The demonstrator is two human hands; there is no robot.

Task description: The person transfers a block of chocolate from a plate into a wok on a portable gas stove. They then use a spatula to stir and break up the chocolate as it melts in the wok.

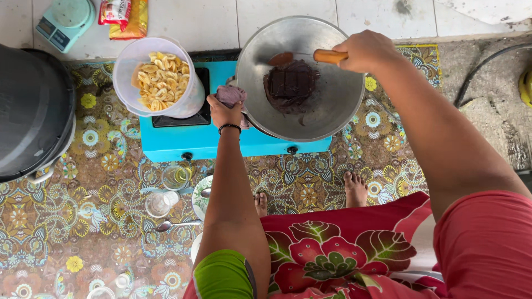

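Observation:
A metal wok (pixel 332 105) sits on a turquoise two-burner stove (pixel 183 141) and holds a dark block of chocolate (pixel 291 84). My left hand (pixel 224 108) grips the wok's left rim through a mauve cloth (pixel 231 94). My right hand (pixel 364 51) is closed on the wooden handle of a spatula (pixel 327 56), whose blade rests in the wok just above the chocolate.
A clear plastic tub of yellow banana chips (pixel 160 80) stands on the stove's left burner. A black lidded pot (pixel 30 111) is at left. Glasses (pixel 176 177), a plate and spoons lie on the patterned mat. A small scale (pixel 65 22) and snack packets (pixel 124 16) sit on the tiles.

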